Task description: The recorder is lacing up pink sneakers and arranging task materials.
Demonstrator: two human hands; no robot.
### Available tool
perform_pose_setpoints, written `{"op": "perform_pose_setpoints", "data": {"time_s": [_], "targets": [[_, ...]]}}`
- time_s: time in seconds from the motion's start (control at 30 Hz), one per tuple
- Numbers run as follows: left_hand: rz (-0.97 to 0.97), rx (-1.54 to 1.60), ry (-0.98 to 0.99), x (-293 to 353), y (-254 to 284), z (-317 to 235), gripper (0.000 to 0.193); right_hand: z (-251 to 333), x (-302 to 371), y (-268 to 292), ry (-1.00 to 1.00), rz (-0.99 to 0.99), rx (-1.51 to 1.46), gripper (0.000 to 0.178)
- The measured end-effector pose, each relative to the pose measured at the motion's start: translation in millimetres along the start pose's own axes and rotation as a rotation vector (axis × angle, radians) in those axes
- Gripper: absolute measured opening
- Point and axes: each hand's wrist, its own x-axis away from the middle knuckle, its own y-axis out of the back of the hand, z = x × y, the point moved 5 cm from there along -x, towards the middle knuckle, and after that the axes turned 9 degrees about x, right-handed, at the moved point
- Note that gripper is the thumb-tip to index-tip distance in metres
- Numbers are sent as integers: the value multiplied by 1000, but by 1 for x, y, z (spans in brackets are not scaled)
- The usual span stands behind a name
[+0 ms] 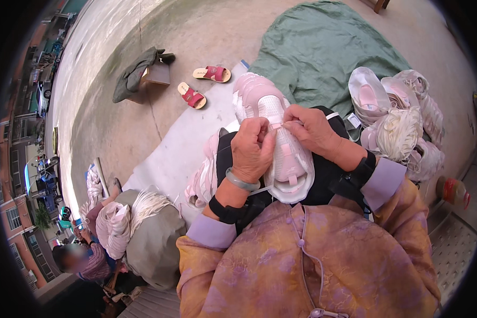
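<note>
A pink and white sneaker upper [293, 165] lies across my dark-clothed lap, its heel opening toward me, and more pink toe pieces are stacked at its far end. Over its tongue, my left hand [253, 148] is closed in a pinch at the lacing, with a white strand near its wrist. My right hand [314, 132] pinches a thin white shoelace beside the tongue's pink loop. The fingertips of both hands nearly meet, and they partly hide the lace between them. Another pink and white upper [205, 172] rests left of my lap.
Several white and pink uppers with bundled laces [400, 127] are heaped at right, by a green cloth [323, 45]. Red slippers [212, 73] and a box draped with dark cloth [155, 74] are ahead. At lower left, a person [93, 259] sits beyond a grey-covered mound [156, 244] bearing more uppers.
</note>
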Motion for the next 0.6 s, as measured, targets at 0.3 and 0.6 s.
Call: {"op": "perform_pose_setpoints", "data": {"time_s": [0.3,0.6], "targets": [[-15,208,214,12,-3,12,21,-13,-3,-11,-156,72,-319,9],[-44,203,197,15,-6,12,18,-3,1,-18,-21,-81,-259,14]]}}
